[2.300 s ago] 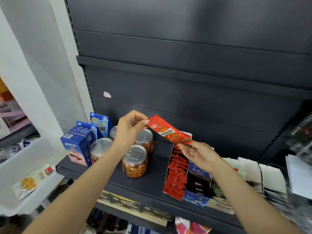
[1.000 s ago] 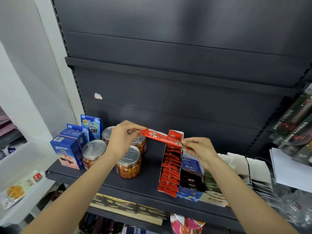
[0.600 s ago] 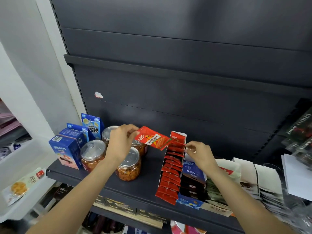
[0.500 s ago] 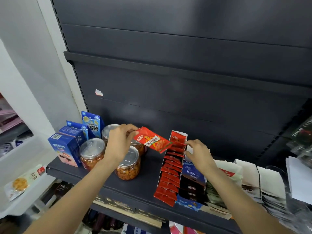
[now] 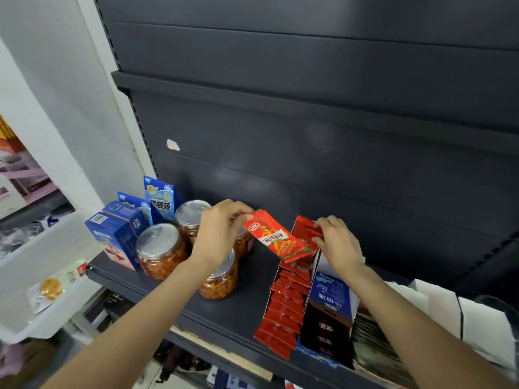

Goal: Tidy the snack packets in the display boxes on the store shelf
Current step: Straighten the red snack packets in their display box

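Left hand (image 5: 222, 234) pinches red packet (image 5: 276, 238), Chinese print; right hand (image 5: 338, 244) grips boxed packets (image 5: 306, 230).

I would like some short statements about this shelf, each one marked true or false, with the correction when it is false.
1. The left hand pinches a red packet by its upper corner. True.
2. The right hand holds that same packet. False: it touches the packets at the back of the red display box.
3. The jars have blue lids. False: the lids are clear and silvery.
4. Blue cartons stand left of the jars. True.
5. The red box is empty. False: a row of packets fills it.
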`<state>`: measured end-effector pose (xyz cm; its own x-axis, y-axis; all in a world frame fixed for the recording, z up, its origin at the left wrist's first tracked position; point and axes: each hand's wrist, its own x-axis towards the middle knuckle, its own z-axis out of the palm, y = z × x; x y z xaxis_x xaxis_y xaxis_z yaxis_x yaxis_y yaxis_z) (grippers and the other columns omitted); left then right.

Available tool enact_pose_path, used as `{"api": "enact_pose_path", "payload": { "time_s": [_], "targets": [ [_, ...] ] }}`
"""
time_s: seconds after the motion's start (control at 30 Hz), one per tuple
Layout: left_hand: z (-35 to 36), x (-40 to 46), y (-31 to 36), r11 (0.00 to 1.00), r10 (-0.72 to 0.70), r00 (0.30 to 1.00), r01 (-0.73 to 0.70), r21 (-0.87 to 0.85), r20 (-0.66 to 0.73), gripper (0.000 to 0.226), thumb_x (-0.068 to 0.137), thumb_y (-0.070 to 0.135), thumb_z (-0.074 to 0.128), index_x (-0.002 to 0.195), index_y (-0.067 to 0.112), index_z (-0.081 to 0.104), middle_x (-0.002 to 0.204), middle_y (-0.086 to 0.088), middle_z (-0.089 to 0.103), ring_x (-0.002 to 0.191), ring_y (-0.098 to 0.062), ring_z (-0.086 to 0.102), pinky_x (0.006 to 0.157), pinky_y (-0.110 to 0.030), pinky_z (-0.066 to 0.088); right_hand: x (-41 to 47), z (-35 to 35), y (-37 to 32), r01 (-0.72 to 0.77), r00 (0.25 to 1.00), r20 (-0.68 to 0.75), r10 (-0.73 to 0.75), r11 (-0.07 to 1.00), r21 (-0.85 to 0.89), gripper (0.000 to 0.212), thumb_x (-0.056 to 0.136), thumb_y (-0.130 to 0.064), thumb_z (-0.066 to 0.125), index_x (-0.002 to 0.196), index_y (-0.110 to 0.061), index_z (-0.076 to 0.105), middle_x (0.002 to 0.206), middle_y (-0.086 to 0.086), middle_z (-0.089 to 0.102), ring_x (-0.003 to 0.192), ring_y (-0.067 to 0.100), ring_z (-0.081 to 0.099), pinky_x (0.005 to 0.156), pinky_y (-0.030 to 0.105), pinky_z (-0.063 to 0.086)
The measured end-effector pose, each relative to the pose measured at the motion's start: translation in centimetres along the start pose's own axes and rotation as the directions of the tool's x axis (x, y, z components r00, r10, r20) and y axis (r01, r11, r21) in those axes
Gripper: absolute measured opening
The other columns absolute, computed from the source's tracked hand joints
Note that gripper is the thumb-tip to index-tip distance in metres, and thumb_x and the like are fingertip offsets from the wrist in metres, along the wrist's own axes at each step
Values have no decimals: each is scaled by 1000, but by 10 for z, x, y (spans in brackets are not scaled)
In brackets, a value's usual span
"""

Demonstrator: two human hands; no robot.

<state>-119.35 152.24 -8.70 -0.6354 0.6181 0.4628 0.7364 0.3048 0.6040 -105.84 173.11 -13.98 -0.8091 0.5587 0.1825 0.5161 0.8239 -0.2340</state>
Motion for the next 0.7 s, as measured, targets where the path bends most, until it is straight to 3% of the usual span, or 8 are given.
{"api": "enact_pose_path", "payload": {
  "time_s": [0.13, 0.23, 0.47, 0.57, 0.7],
  "targets": [
    [19, 10, 4, 1000, 11, 1000, -11, 9, -11, 11, 89, 13, 63, 96, 13, 72, 88, 4, 64, 77, -3, 56, 69, -5, 38, 10, 1, 5, -68, 998, 11, 67, 991, 113, 38, 90, -25, 60, 124, -17, 46, 120, 3, 47, 111, 17, 50, 82, 31, 48],
    [31, 14, 7, 999, 39, 999, -39, 15, 32, 11, 89, 12, 63, 95, 12, 72, 88, 1, 66, 77, -6, 56, 68, -6, 38, 13, 5, 12, -88, 996, 43, 82, 982, 169, 35, 90, -22, 61, 124, -14, 54, 121, 3, 50, 109, 17, 53, 83, 32, 49],
    [46, 10, -6, 984, 171, 983, -174, 37, 67, 11, 84, 6, 67, 91, 12, 73, 86, -1, 69, 77, -13, 64, 71, -19, 48, 18, 4, 24, -74, 996, 69, 59, 967, 246, 27, 90, -15, 61, 117, -11, 63, 116, 2, 56, 105, 16, 57, 90, 30, 49],
    [53, 13, -4, 965, 244, 963, -253, 73, 114, 11, 85, 10, 67, 92, 13, 74, 87, -1, 69, 78, -14, 65, 70, -25, 51, 18, 5, 23, -52, 998, 56, 39, 968, 245, 19, 89, -15, 62, 108, -13, 62, 111, 2, 56, 101, 16, 59, 83, 31, 52],
    [53, 23, -7, 972, 219, 968, -227, 60, 118, 14, 86, 12, 66, 97, 14, 74, 93, 0, 69, 84, -15, 66, 77, -33, 54, 16, 5, 21, -26, 998, 55, 15, 980, 198, 8, 90, -16, 61, 92, -16, 54, 106, -1, 53, 95, 13, 57, 76, 29, 53]
  ]
}}
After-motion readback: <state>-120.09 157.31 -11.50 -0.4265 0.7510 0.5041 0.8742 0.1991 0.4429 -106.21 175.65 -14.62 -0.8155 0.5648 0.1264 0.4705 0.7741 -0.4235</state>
